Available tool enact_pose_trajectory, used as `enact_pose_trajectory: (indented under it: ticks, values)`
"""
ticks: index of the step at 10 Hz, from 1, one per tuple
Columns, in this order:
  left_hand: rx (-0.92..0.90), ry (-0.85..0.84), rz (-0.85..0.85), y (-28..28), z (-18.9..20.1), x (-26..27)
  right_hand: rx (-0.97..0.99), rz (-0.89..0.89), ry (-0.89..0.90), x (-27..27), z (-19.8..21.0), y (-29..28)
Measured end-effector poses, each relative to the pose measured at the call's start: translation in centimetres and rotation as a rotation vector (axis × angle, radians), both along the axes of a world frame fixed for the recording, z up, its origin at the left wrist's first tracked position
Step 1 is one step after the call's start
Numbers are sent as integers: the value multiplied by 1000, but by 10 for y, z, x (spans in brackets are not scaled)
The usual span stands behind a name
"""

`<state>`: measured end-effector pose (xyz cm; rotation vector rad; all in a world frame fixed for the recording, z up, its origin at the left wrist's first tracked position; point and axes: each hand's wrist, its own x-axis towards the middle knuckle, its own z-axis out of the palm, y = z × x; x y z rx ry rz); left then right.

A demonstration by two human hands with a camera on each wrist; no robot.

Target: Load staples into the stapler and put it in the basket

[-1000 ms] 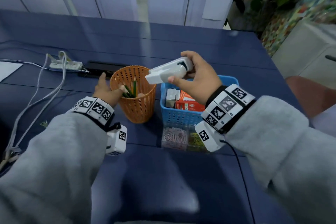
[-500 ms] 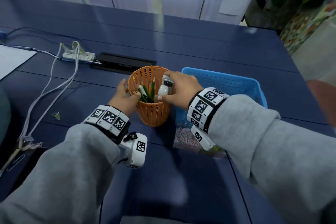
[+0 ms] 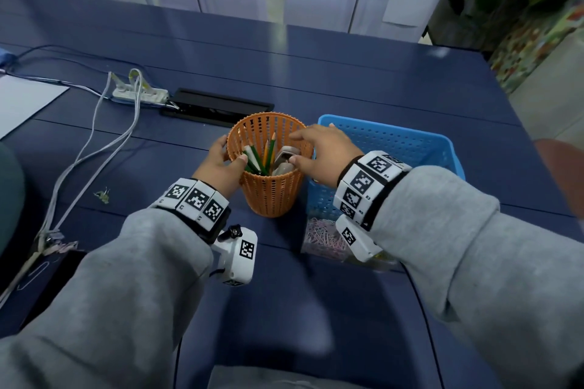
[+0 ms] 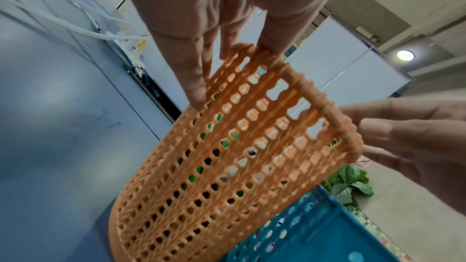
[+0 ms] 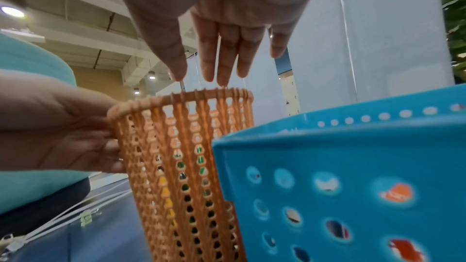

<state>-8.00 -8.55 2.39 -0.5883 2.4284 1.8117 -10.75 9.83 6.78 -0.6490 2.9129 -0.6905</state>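
The white stapler (image 3: pixel 284 158) stands on end inside the orange mesh basket (image 3: pixel 268 196), beside several green and yellow pencils (image 3: pixel 259 158). My left hand (image 3: pixel 232 151) holds the basket's left rim, thumb over the edge and fingers along the outer wall (image 4: pixel 227 166). Just above the right rim hovers my right hand (image 3: pixel 297 148), its fingers (image 5: pixel 214 67) straight and holding nothing, the thumb close to the stapler's top. Through the mesh (image 5: pixel 181 146) the stapler's lower part is mostly hidden.
A blue perforated basket (image 3: pixel 410 142) with small boxes stands right of the orange one, touching or nearly so. A clear box of paper clips (image 3: pixel 322 235) lies in front of it. A power strip (image 3: pixel 142 93), white cables, a black cable tray (image 3: pixel 218 107) and paper (image 3: pixel 22 101) lie at the left.
My right hand carried the stapler from above the blue basket down into the orange basket, then let go and lifted its fingers. The left hand stayed on the basket's rim.
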Motion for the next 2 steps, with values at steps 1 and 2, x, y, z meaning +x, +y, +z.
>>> enact_pose_trajectory:
  ticks: [1,2]
  values:
    - [-67,65,-39,2,2,6,-111,-1,2,10,7,16]
    - [-245,125,-43,6,13,11,-217,-39,40,21,16,34]
